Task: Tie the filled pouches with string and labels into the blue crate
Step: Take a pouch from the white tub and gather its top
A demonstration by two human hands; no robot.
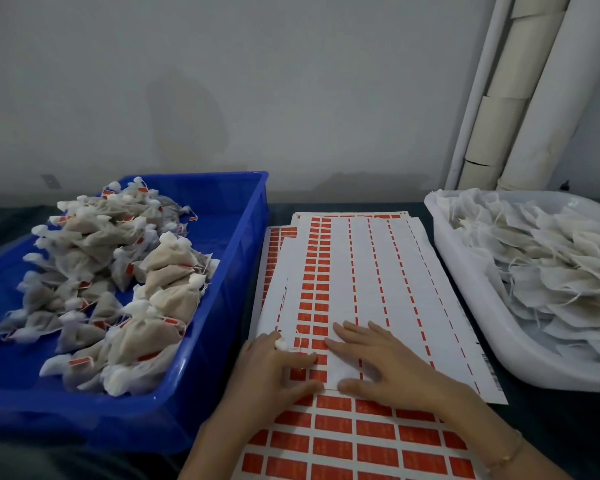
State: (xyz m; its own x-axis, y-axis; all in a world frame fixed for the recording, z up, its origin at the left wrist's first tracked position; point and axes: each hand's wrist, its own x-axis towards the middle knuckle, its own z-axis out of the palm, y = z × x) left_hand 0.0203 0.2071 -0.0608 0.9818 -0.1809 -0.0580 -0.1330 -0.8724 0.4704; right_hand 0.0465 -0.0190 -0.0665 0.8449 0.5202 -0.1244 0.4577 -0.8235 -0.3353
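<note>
Desk (565, 420), dark top. Blue crate (222, 188) sits along the left edge and holds a heap of tied pouches (125, 271), each with a white gathered top and a red label. Label sheets (371, 271) lie overlapped mid-desk, running from the near edge toward the far edge. They show red labels in columns, and many columns are already stripped to white. White tray (465, 306) at the right edge is full of loose pouches (551, 265) with trailing strings. Both hands are side by side on the sheets at the near edge, thumbs almost touching. Left hand (274, 372) has its fingers curled round a pouch (280, 344). Only the pouch's white tuft shows above the knuckles. Right hand (385, 362) lies flat, fingers spread, pressing the top sheet.
</note>
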